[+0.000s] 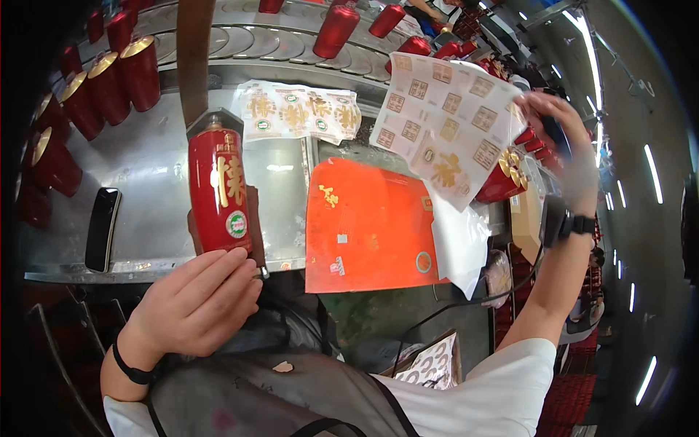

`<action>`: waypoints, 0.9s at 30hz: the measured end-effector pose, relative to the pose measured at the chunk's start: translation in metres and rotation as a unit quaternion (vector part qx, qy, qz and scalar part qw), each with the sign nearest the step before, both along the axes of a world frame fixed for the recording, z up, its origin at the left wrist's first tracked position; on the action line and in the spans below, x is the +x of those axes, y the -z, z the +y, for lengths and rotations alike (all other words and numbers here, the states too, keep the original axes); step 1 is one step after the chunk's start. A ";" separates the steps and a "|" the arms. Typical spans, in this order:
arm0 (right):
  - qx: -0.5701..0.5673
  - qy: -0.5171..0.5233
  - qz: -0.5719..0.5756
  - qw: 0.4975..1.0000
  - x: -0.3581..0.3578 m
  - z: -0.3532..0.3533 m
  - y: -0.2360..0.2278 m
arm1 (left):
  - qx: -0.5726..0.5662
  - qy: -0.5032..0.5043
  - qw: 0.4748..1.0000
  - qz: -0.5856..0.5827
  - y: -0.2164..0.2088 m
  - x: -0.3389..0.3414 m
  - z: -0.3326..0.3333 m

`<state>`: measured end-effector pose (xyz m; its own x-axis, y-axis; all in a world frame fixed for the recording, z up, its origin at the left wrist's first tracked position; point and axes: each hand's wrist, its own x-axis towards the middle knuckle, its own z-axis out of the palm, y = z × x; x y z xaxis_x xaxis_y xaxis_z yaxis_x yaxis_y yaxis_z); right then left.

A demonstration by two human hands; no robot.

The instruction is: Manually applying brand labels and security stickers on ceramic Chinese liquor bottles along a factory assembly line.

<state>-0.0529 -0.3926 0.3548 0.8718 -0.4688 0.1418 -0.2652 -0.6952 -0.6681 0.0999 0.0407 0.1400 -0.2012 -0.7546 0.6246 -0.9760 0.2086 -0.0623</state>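
Observation:
A red bottle with gold characters and a small round white-and-green sticker lies in a dark holder, its neck pointing away from me. My left hand is at the bottle's near end, fingers together against it; the thumb's grip is hidden. At the upper right, my right hand, partly smeared by motion, pinches the right edge of a white sticker sheet. That sheet carries square printed labels and gold characters. It hangs raised above an orange board and white backing paper.
Another sticker sheet lies on the metal table beyond the bottle. A phone rests at left. Several red bottles with gold bases stand far left. Behind runs a conveyor carrying red bottles. A brown post rises behind the holder.

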 end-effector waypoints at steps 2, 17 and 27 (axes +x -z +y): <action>0.107 0.009 -0.008 0.994 -0.050 -0.032 0.015 | -0.008 0.007 1.000 0.005 0.000 -0.001 0.004; 0.136 0.350 0.121 0.919 -0.235 0.015 0.302 | 0.033 0.017 0.999 0.018 0.010 -0.007 0.006; 0.126 0.373 0.048 0.918 -0.258 0.012 0.308 | 0.064 -0.090 0.992 0.068 0.042 0.014 0.008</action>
